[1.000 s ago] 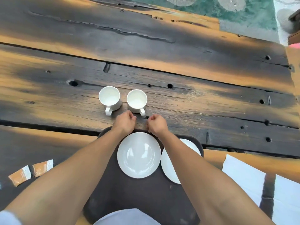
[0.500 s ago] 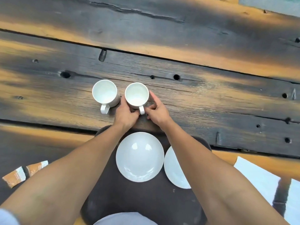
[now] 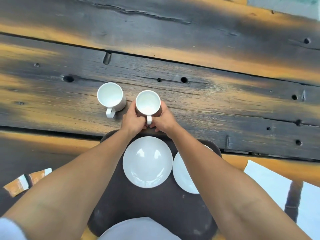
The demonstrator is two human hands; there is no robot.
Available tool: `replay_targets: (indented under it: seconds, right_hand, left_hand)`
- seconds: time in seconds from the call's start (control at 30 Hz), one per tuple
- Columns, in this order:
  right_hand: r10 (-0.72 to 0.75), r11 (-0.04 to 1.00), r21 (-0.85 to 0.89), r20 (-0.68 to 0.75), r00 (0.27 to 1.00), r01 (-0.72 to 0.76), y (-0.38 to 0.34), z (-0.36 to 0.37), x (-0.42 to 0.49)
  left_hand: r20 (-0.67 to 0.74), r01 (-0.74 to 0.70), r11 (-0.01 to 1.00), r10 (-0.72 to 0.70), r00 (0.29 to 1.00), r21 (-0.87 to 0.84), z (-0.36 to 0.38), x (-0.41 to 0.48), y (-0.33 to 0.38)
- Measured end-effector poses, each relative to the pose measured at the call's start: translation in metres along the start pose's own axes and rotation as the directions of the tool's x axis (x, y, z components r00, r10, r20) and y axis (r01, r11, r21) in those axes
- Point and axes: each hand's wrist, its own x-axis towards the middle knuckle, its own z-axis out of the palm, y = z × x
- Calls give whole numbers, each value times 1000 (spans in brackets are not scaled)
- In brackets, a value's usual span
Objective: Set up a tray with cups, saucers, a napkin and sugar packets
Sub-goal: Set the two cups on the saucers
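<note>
Two white cups stand just beyond a dark tray (image 3: 152,205). My left hand (image 3: 132,120) and my right hand (image 3: 164,121) grip the right cup (image 3: 147,103) from both sides, its handle pointing toward me between my thumbs. The left cup (image 3: 110,97) stands alone on the wood, handle toward me. On the tray lie two white saucers: one (image 3: 147,161) in the middle, another (image 3: 183,174) to its right, partly hidden under my right forearm. Orange and white sugar packets (image 3: 26,181) lie at the left edge. A white napkin (image 3: 270,186) lies at the right.
The table (image 3: 207,94) is dark, weathered wooden planks with holes and cracks, stretching wide behind the cups. A dark strip crosses the napkin at the far right. Grey cloth shows at the bottom centre, over the tray's near edge.
My hands moved forward from the tray's far edge to the right cup and closed round it. That cup now sits a little nearer to me and apart from the left cup.
</note>
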Motion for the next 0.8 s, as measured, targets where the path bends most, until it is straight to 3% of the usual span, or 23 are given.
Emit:
replay_targets:
  seconds: [0.33,0.8]
  right_hand:
    - [-18,1000,17,-49,999,19,12,-3,-93]
    - [-12,1000,-10,-134,991,11,89,2,-198]
  left_hand:
    - [65,-100,987,93,994,126,-11,-81,5]
    - [160,-110,951,65,985,289,7,-194,-31]
